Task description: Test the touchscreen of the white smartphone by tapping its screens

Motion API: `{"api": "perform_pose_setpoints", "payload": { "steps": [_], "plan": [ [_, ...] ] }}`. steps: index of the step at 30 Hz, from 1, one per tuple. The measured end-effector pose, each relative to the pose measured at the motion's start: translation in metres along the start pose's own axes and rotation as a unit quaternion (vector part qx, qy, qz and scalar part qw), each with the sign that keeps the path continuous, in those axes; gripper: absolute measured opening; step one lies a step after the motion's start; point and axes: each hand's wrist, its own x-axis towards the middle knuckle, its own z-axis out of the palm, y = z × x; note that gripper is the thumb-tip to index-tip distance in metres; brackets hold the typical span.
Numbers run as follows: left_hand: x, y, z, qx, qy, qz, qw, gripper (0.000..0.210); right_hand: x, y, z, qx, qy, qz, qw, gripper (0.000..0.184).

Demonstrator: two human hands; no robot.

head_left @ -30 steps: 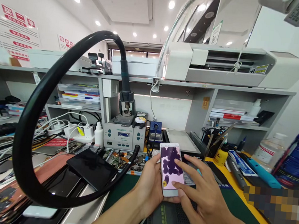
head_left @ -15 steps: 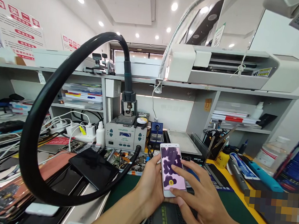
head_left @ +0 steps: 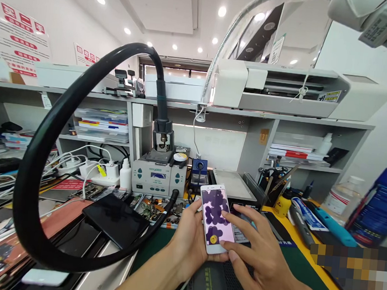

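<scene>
A white smartphone with its screen lit, showing dark purple shapes on pale pink and a small yellow icon near the bottom, is held tilted up by my left hand. The palm and fingers lie behind and along its left side. My right hand hovers over its right half with fingers spread. One or two fingertips meet the lower and middle screen; whether they press cannot be made out. Below the phone lies a dark box with yellowish lettering, partly covered by my hands, on a green mat.
A thick black hose loops across the left side from a grey rework station. Left lie a black glossy panel and stacked device parts. A tray of small boards sits ahead. Bottles, tubes and a tweezer holder stand right.
The whole view has shifted slightly, so most things sit a little further left. My hands and the phone keep nearly the same pose, with the right fingers still at the screen.
</scene>
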Motion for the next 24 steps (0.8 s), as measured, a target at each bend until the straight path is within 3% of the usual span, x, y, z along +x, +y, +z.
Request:
{"api": "perform_pose_setpoints", "payload": {
  "steps": [12,18,24],
  "plan": [
    [-0.002,0.002,0.004,-0.008,0.004,0.001,1.000,0.056,0.005,0.006,-0.002,-0.060,0.029,0.026,0.997,0.030],
    [-0.002,0.002,0.001,-0.009,0.010,0.000,1.000,0.056,0.004,0.005,-0.003,-0.027,0.012,0.014,0.999,0.025],
    [-0.002,0.003,-0.001,-0.011,0.014,0.006,1.000,0.054,0.002,0.011,0.000,-0.063,0.023,0.051,0.996,0.029]
  ]
}}
